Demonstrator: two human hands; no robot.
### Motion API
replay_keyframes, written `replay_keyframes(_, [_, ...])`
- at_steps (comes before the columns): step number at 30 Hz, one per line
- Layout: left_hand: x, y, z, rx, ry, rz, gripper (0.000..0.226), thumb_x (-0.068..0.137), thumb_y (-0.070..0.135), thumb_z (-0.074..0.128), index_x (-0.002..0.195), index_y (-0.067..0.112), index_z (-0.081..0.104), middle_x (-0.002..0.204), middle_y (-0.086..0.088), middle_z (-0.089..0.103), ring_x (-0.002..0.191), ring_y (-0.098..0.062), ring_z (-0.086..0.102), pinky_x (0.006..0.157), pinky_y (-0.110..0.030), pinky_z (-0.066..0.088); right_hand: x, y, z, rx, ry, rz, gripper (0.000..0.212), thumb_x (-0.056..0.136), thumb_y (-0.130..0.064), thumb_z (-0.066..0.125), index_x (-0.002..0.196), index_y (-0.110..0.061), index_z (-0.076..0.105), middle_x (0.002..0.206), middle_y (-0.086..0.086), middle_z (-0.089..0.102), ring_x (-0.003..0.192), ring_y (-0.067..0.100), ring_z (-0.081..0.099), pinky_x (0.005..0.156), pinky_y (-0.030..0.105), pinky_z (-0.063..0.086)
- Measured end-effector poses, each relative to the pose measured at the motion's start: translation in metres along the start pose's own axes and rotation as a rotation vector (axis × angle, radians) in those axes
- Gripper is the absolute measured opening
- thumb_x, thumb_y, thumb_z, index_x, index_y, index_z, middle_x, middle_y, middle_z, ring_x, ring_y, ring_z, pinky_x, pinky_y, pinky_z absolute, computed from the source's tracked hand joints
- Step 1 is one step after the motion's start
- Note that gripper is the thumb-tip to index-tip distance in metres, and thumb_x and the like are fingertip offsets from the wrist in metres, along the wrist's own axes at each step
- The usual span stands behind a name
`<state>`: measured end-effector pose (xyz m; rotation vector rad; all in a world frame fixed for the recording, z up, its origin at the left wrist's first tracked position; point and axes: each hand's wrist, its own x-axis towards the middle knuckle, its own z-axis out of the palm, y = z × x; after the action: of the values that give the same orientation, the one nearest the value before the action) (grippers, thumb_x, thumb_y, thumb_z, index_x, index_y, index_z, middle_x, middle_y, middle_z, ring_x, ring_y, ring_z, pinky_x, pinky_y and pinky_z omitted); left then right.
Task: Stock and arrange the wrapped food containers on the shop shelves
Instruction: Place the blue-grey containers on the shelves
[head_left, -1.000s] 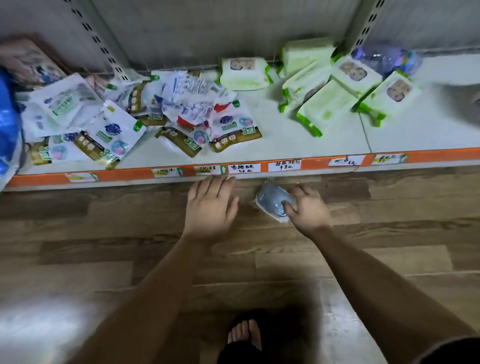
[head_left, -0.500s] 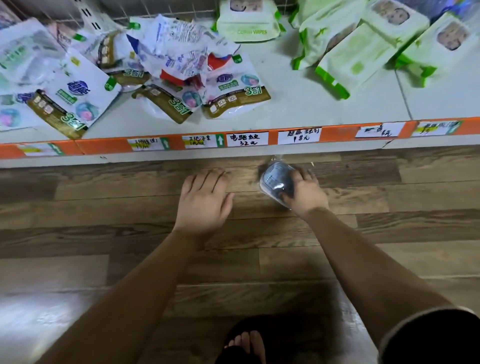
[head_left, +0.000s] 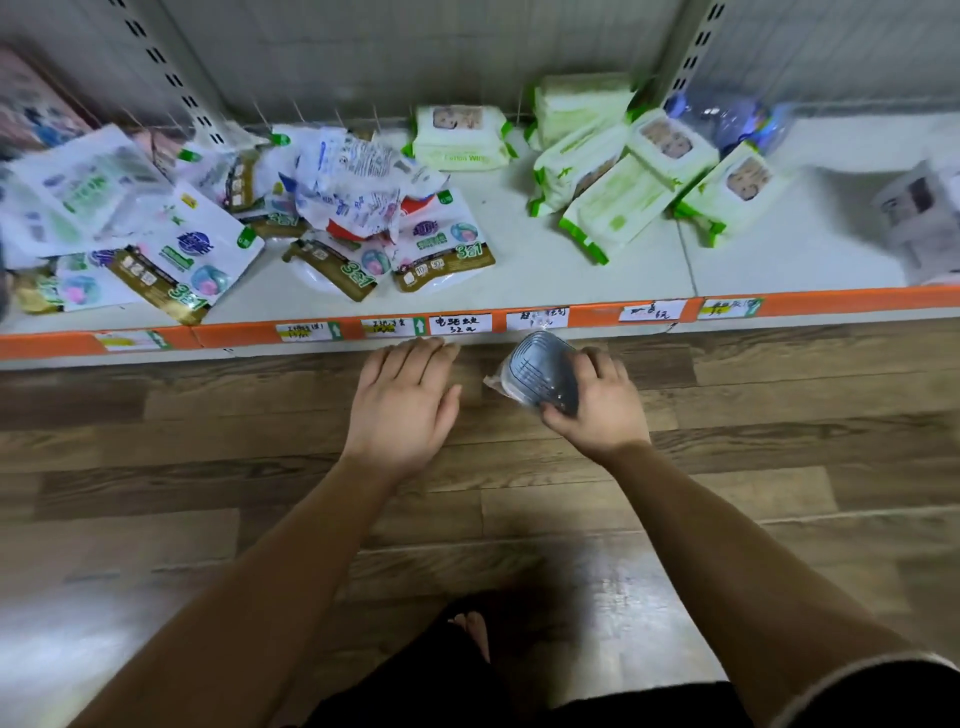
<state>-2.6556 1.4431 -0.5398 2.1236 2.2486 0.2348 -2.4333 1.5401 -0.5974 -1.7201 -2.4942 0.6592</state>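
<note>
Right grip (head_left: 597, 410) grasps the grey ribbed plastic container in clear wrap (head_left: 540, 374), at the front edge of the white orange-trimmed shelf (head_left: 519, 283), not yet on it. Left grip (head_left: 402, 400) flat, released. Suggest: lift clear of the edge, seat it on the bare front patch.

White and gold plastic pouches (head_left: 171, 270) lie in a messy pile. Green and white wipe packs (head_left: 618, 208) lie near them. Small white paper price tags (head_left: 460, 323) sit above the brown wooden floor (head_left: 208, 441).
</note>
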Motion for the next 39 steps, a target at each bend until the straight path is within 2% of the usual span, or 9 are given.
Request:
replay_keyframes(6, [0.0, 0.055, -0.167, -0.04, 0.049, -0.004, 0.047, 0.093, 0.034, 0.038, 0.124, 0.008, 0.063, 0.123, -0.009, 0.065, 0.114, -0.03, 0.06, 0.102, -0.044, 0.041, -0.058, -0.05, -0.176, 0.052, 0.105, -0.088, 0.069, 0.074, -0.04, 0.073, 0.131, -0.007, 0.052, 0.129, 0.018, 0.052, 0.118, 0.038, 0.047, 0.097, 0.047, 0.044])
replay_keyframes(14, [0.006, 0.117, -0.405, 0.01, 0.172, 0.004, 0.046, 0.094, 0.035, 0.038, 0.122, 0.009, 0.063, 0.121, -0.008, 0.065, 0.112, -0.029, 0.059, 0.1, -0.042, 0.04, -0.129, -0.123, -0.428, 0.048, 0.226, -0.219, 0.079, 0.07, -0.055, 0.046, 0.129, -0.004, 0.056, 0.127, 0.02, 0.054, 0.116, 0.04, 0.048, 0.097, 0.046, 0.041])
replay_keyframes(22, [0.025, 0.135, -0.572, 0.013, 0.358, 0.013, 0.047, 0.095, 0.033, 0.037, 0.126, 0.007, 0.061, 0.126, -0.01, 0.063, 0.117, -0.031, 0.057, 0.1, -0.043, 0.042, -0.156, -0.174, -0.61, 0.074, 0.452, -0.438, 0.069, 0.071, -0.049, 0.054, 0.122, -0.003, 0.06, 0.12, 0.016, 0.058, 0.111, 0.037, 0.051, 0.095, 0.042, 0.041])
replay_keyframes(26, [0.034, 0.127, -0.635, 0.037, 0.49, 0.005, 0.046, 0.094, 0.031, 0.038, 0.125, 0.007, 0.062, 0.125, -0.011, 0.063, 0.117, -0.031, 0.058, 0.1, -0.042, 0.04, -0.156, -0.205, -0.675, 0.087, 0.558, -0.466, 0.07, 0.072, -0.05, 0.053, 0.123, -0.003, 0.058, 0.119, 0.017, 0.057, 0.109, 0.036, 0.05, 0.095, 0.042, 0.041])
replay_keyframes(30, [0.044, 0.108, -0.685, 0.07, 0.507, -0.055, 0.048, 0.096, 0.035, 0.035, 0.127, 0.007, 0.06, 0.128, -0.011, 0.061, 0.116, -0.03, 0.056, 0.098, -0.041, 0.036, -0.147, -0.243, -0.726, 0.095, 0.612, -0.496, 0.071, 0.072, -0.053, 0.052, 0.124, -0.005, 0.058, 0.12, 0.017, 0.057, 0.111, 0.036, 0.049, 0.097, 0.041, 0.04])
replay_keyframes(34, [0.062, 0.083, -0.711, 0.073, 0.546, -0.086, 0.041, 0.097, 0.032, 0.043, 0.128, 0.008, 0.059, 0.129, -0.009, 0.06, 0.119, -0.029, 0.053, 0.101, -0.042, 0.033, -0.125, -0.275, -0.754, 0.088, 0.64, -0.516, 0.075, 0.07, -0.056, 0.049, 0.126, -0.007, 0.058, 0.124, 0.016, 0.057, 0.115, 0.036, 0.047, 0.099, 0.037, 0.036])
replay_keyframes(39, [0.097, 0.043, -0.718, 0.075, 0.551, -0.087, 0.038, 0.099, 0.032, 0.044, 0.127, 0.012, 0.059, 0.127, -0.005, 0.061, 0.116, -0.026, 0.054, 0.099, -0.041, 0.034, -0.082, -0.31, -0.766, 0.097, 0.658, -0.531, 0.078, 0.067, -0.058, 0.048, 0.125, -0.007, 0.059, 0.122, 0.015, 0.059, 0.116, 0.035, 0.048, 0.1, 0.036, 0.035])
